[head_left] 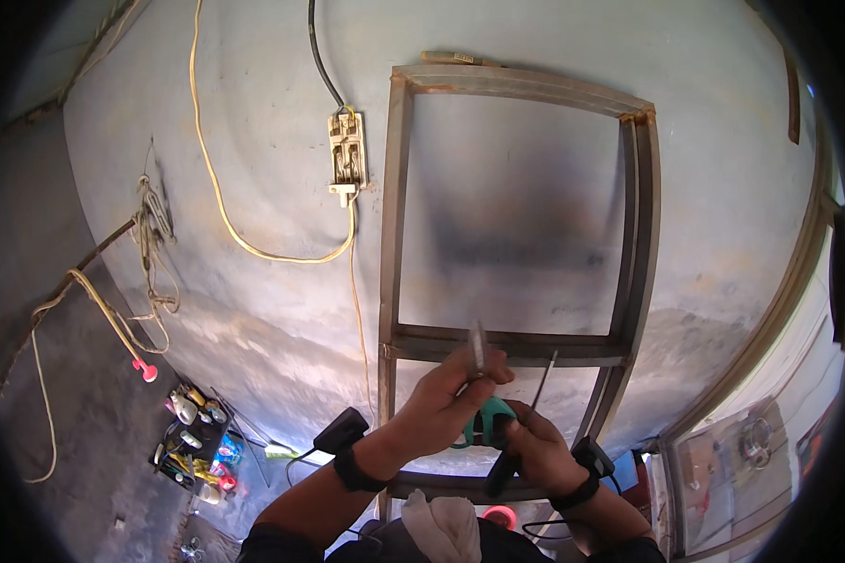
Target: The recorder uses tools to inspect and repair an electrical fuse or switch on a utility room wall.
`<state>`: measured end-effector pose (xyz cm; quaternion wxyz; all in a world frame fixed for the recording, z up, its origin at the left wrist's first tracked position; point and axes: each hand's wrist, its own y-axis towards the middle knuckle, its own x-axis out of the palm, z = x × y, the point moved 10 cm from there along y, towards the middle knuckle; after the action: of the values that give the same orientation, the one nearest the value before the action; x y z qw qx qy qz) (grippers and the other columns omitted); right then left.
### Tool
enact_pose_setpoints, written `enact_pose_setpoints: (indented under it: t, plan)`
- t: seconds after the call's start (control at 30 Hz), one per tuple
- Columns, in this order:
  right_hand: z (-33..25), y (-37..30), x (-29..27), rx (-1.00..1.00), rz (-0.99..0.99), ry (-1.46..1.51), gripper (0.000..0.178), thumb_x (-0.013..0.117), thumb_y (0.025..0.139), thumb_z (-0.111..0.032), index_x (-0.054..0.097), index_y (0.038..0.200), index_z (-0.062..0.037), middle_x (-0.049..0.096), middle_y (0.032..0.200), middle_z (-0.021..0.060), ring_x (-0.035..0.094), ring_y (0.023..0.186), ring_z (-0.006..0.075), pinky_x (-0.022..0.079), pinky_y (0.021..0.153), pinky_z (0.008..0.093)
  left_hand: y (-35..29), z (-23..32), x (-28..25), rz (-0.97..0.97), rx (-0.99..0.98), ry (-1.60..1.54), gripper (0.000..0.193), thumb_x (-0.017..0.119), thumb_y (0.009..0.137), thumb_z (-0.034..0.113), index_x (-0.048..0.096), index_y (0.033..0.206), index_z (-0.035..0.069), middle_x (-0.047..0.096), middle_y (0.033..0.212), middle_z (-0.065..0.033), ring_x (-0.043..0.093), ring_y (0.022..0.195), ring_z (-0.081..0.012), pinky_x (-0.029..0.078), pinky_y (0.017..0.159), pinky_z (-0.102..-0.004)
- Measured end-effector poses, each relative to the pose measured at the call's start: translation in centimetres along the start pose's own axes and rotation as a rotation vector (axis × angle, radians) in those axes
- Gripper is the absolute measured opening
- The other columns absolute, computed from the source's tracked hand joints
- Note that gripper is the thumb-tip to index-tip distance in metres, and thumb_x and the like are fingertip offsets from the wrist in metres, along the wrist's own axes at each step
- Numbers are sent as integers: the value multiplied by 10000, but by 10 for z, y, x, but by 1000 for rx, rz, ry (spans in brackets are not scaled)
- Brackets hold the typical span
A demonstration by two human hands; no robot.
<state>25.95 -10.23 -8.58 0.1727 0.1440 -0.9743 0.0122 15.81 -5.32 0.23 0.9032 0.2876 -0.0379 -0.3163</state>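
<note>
In front of me, at the middle bar of a brown metal frame [392, 206], my left hand [446, 394] is closed around what look like scissors. Their pointed grey metal end [478, 345] sticks up past my fingers, and the teal loops [495, 410] show below. My right hand [546, 460] is closed, gripping a screwdriver [543, 377] whose thin shaft points up; a dark handle extends below the hand. The right fingers are close beside the teal loops. Whether they touch them I cannot tell.
The frame stands against a grey wall. Left of it are an old fuse box [347, 150] and a looping cream cable [218, 188]. A tool with a pale handle [449, 58] lies atop the frame. Bottles [186, 408] crowd a low table at lower left. A red bowl [500, 516] sits below.
</note>
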Motion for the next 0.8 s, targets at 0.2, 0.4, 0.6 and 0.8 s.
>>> enact_pose_setpoints:
  t: [0.2,0.4,0.6,0.8]
  plan:
    - [-2,-2,1,46,-134,259,485,549,1011,-239,401,1408,-2,563,1280,103,557,1182,216,434,1028,365,24,-4,22,-178,-25,51,219,461,1021,75,538,1220,26,603,1213,-113,543,1211,-214,413,1039,-365]
    - [-16,1,-29,-73,-28,135,404,568,1000,-233,464,1321,-12,632,1135,105,654,937,188,556,768,315,41,1,39,-280,-186,126,239,485,1031,152,544,1237,46,629,1158,-91,613,1035,-196,482,928,-341]
    - [-108,2,-101,-594,463,-328,365,570,1004,-246,489,1263,-1,644,984,76,648,830,135,547,629,266,106,79,-30,109,307,694,241,568,993,178,611,1182,35,666,1066,-99,643,948,-184,499,848,-310]
    - [-105,28,-139,-604,466,-169,343,547,1013,-202,476,1281,1,652,989,85,661,805,138,549,636,254,181,156,-90,410,551,1132,259,587,978,199,626,1151,11,669,1092,-178,654,1026,-305,493,899,-348]
